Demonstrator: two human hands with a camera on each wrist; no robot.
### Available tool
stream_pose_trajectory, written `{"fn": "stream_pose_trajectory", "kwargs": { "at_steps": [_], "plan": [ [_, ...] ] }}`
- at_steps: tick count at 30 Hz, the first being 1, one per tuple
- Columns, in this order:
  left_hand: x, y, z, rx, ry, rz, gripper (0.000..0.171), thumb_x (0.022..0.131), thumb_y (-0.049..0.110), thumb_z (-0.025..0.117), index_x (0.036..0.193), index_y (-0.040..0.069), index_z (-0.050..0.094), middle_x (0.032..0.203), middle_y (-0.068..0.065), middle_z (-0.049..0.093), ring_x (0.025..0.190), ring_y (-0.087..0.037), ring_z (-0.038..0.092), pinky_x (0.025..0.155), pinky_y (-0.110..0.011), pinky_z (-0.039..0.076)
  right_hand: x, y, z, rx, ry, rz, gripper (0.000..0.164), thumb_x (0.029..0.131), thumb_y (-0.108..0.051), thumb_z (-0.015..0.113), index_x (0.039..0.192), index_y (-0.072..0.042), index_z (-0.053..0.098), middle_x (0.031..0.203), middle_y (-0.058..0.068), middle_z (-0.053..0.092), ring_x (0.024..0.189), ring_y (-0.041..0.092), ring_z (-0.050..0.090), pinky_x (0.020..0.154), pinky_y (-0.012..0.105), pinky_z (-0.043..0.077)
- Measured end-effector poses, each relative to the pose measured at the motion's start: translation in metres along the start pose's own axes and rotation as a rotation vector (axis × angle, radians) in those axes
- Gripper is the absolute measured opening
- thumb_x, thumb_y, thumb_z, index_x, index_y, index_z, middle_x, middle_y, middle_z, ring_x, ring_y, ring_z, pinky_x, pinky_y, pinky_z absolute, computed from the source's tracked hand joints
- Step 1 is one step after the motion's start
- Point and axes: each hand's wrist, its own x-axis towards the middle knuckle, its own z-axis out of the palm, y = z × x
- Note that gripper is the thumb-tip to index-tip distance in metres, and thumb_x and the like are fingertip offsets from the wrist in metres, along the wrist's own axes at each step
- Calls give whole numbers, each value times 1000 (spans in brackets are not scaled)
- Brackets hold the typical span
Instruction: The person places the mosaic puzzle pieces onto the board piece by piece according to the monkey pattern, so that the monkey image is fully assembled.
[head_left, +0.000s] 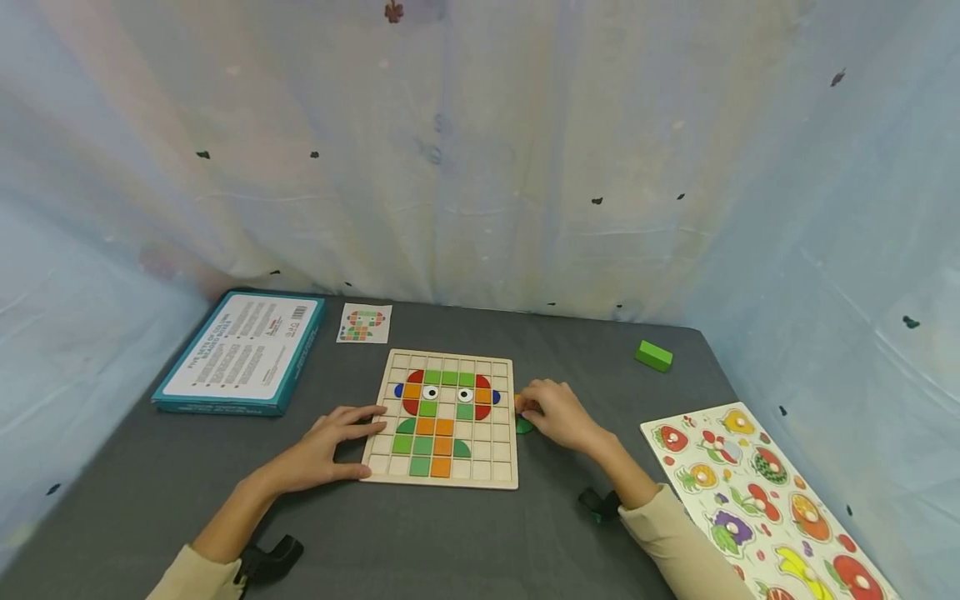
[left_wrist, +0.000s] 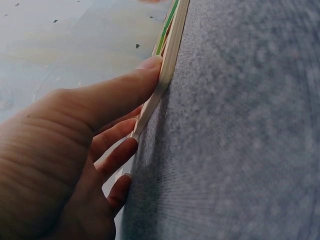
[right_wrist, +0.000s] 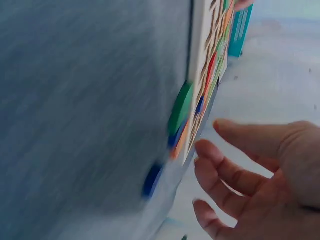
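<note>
A square wooden grid board (head_left: 491, 467) lies on the grey table, with red, orange, green and blue tiles and two eye tiles set in its cells. My left hand (head_left: 333, 446) rests at the board's left side, fingertips on its edge and thumb at the near corner. By the right edge hovers my right hand (head_left: 558, 414), its thumb and fingers apart with nothing between them in the right wrist view. Close below it are loose pieces: a rounded green tile (right_wrist: 181, 107), an orange tile (right_wrist: 180, 141) and a blue tile (right_wrist: 152, 180).
A teal box (head_left: 240, 350) lies at the back left, beside a small printed pattern card (head_left: 364, 323). Toward the back right is a green block (head_left: 654, 356). A fruit puzzle board (head_left: 757, 483) lies at the right, next to my right sleeve. Pale curtains (head_left: 480, 167) surround the table.
</note>
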Motion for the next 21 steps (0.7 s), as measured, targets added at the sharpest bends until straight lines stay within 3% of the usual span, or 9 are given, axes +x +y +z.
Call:
{"fn": "stream_pose_trajectory", "kwargs": {
  "at_steps": [7,13,21],
  "plan": [
    [-1,-1,-1,-3,2,-14,74,83,46,79,145,13,54,156,-2,39,135,-27,34,98,-58,28,-15,13,3,70,-61,12,21,85,-6,78,105,-3,73,83,5,58,69,16,50,63,26,40],
    [0,-1,0,2,-6,-15,75,84,48,77,145,13,54,156,-2,39,135,-26,34,98,-58,27,-11,12,9,41,-107,67,17,86,-6,78,101,-5,71,81,5,53,69,12,43,63,28,38],
    [1,0,-1,-25,-10,-16,77,82,49,78,145,10,54,156,-4,39,136,-27,34,98,-59,25,-11,8,6,65,-125,149,16,84,-6,79,91,-5,65,81,6,53,70,14,44,64,29,40]
  ]
}}
